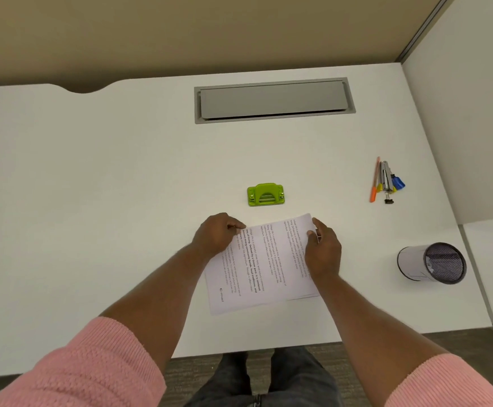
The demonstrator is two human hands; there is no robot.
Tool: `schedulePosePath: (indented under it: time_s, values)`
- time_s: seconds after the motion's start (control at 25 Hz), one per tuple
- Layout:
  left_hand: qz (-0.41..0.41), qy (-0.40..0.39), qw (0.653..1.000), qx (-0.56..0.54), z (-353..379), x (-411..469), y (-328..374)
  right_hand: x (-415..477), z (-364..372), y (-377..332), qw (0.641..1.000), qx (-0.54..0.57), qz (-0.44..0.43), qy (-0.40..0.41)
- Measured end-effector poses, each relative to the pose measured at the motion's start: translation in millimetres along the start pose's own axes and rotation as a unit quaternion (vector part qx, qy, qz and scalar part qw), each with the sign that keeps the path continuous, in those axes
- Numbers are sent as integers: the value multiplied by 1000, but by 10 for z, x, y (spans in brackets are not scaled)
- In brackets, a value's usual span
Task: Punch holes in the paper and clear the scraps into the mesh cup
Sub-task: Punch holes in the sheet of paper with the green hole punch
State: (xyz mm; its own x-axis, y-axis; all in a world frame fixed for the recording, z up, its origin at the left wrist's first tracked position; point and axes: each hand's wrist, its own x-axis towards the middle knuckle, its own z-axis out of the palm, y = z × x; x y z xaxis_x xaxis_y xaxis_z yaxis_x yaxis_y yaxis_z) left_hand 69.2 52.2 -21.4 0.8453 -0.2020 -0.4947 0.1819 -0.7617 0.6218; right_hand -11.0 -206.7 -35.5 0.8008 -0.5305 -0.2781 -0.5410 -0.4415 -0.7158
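A printed sheet of paper (264, 264) lies on the white desk in front of me, turned sideways, with another sheet's edge showing beneath it at the lower right. My left hand (214, 236) grips its far left corner. My right hand (323, 251) holds its right edge, thumb on top. A green hole punch (266, 194) sits on the desk just beyond the paper, untouched. The black mesh cup (433, 262) stands at the right near the desk edge, its inside lined with white paper.
A cluster of pens and markers (386, 182) lies at the far right. A grey cable hatch (273, 99) is set into the desk at the back. A partition wall rises on the right. The desk's front edge (254, 349) is close to my legs.
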Motion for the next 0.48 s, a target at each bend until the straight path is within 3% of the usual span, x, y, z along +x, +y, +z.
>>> schedulePosePath:
  time_s: [0.28, 0.48]
  values:
    - [-16, 15, 1000, -3, -11, -16, 18, 123, -112, 22, 1000, 5, 13, 17]
    - [-47, 90, 991, -84, -31, -61, -79, 217, -194, 23, 997, 27, 57, 34]
